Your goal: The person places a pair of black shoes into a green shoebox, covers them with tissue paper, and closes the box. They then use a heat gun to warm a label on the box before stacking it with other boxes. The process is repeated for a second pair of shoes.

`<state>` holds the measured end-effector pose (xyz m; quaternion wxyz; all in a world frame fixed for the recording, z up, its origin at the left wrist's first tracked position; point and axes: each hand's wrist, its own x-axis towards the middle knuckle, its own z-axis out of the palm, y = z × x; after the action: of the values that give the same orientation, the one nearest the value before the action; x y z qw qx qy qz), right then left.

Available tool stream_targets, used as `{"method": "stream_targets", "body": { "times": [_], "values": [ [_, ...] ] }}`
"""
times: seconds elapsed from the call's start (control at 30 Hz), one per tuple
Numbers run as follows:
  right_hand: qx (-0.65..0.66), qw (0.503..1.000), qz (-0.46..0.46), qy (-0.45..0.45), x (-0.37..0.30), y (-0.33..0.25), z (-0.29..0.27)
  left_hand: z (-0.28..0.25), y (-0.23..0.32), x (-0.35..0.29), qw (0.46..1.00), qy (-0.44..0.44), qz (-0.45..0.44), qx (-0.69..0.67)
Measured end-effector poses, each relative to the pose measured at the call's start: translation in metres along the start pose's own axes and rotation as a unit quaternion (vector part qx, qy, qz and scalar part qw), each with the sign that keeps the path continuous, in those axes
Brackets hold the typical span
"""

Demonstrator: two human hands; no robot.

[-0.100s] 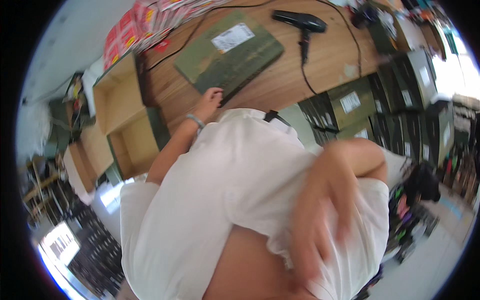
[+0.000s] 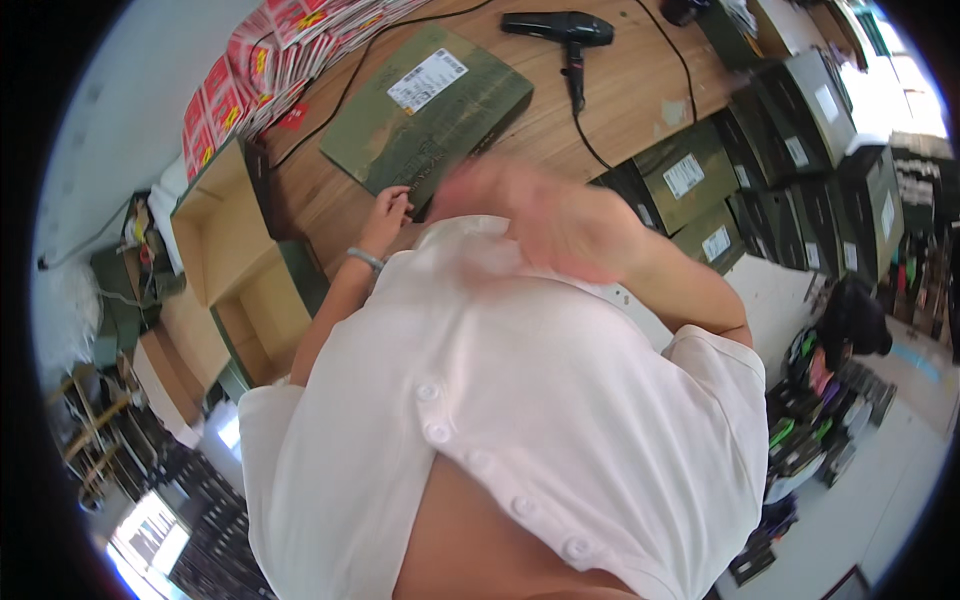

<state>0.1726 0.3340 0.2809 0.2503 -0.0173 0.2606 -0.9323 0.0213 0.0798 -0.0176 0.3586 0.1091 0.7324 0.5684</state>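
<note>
A closed green cardboard box (image 2: 450,105) with a white label lies at a slant on the wooden table. At its near left edge is my left hand (image 2: 385,218), fingers loosely bent and nothing visible in them. The fingertips are close against the box; whether they press on it I cannot tell. My right hand (image 2: 530,215) is smeared by motion in front of my white shirt (image 2: 560,350), just nearer than the box. Its fingers cannot be made out, nor whether they hold anything.
A black hair dryer (image 2: 560,30) with its cord lies right of the box. Red-and-white printed packets (image 2: 260,75) are piled at the back left. Open boxes (image 2: 225,225) stand at the left. Stacked green boxes (image 2: 690,180) stand at the right beside the wooden table (image 2: 640,95).
My right hand has swung up and left from low over my shirt toward the box. My left hand stays by the box edge. The view has shifted slightly.
</note>
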Motion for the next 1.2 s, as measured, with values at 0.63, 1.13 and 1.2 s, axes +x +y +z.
{"method": "stream_targets", "body": {
  "times": [0.63,1.13,1.2],
  "values": [
    [-0.637,0.533,-0.177,0.528,0.082,0.040,-0.312,-0.064,-0.097,-0.028,0.916,0.261,-0.007,0.303],
    [-0.318,0.791,0.082,0.516,0.085,0.049,-0.347,-0.064,-0.055,-0.034,0.905,0.212,-0.186,-0.317],
    [-0.293,0.812,0.091,0.496,0.095,0.047,-0.341,-0.069,-0.063,-0.026,0.906,0.203,-0.218,-0.301]
  ]
}}
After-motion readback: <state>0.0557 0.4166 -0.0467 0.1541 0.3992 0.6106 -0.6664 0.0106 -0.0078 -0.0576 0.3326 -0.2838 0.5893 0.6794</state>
